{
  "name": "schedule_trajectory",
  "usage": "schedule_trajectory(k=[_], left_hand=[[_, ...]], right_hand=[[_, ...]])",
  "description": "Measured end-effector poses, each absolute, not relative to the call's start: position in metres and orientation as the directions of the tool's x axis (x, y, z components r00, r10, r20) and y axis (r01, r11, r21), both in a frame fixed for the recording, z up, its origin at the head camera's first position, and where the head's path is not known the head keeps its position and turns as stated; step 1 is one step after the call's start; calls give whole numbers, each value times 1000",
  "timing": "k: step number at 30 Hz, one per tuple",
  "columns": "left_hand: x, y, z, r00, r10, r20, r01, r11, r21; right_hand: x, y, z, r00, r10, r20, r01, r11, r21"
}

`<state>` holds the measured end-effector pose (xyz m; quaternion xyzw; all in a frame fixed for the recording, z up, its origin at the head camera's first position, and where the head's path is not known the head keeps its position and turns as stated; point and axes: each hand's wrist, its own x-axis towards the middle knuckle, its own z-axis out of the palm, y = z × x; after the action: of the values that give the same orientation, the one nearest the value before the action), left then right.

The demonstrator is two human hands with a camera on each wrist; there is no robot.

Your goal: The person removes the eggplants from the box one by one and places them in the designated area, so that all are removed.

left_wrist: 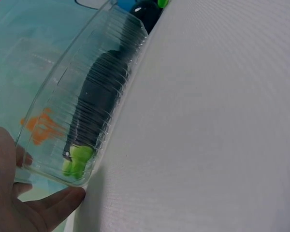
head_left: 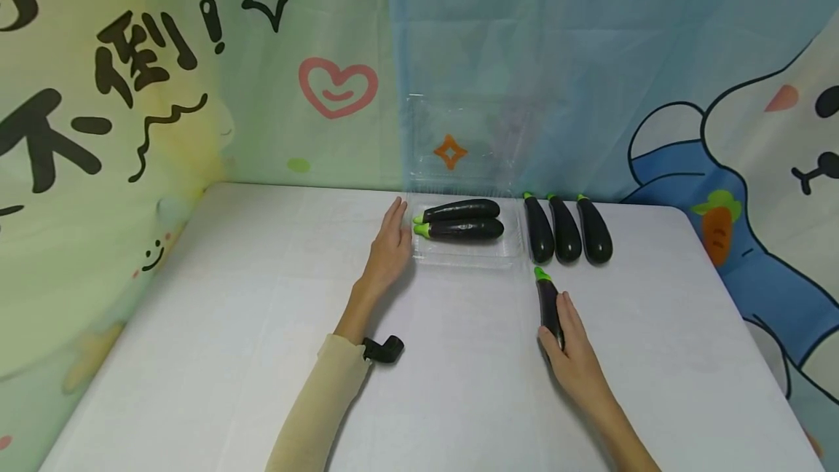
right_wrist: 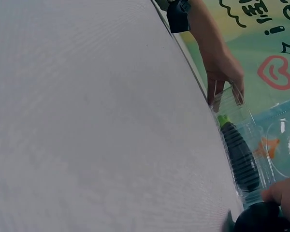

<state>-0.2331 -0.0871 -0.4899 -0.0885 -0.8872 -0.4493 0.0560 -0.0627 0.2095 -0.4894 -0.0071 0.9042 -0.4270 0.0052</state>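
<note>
So the right hand (head_left: 572, 355) is lying on the white tabletop (head_left: 229, 326) with its fingers curling loosely over a dark eggplant (head_left: 548, 304), the green stem end pointing away from the person. That eggplant is sitting just in front of the clear plastic container (head_left: 465, 257), near its right corner. The left hand (head_left: 391, 242) is resting flat with straight fingers touching the container's left edge, not gripping anything. Inside the container two eggplants (head_left: 462, 221) are lying side by side, stems pointing left. Its clear lid (head_left: 472, 137) is standing open against the cartoon backdrop (head_left: 164, 93). Three more eggplants (head_left: 567, 237) are lying in a row just right of the container, stems toward the backdrop.
</note>
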Motion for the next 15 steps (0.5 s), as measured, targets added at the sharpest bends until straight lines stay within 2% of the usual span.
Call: schedule_trajectory(k=[15], left_hand=[[-234,-87,-491,-977,99,188,210,577,789]], right_hand=[[-64,209,-485,-999,36,20,9,673,-740]])
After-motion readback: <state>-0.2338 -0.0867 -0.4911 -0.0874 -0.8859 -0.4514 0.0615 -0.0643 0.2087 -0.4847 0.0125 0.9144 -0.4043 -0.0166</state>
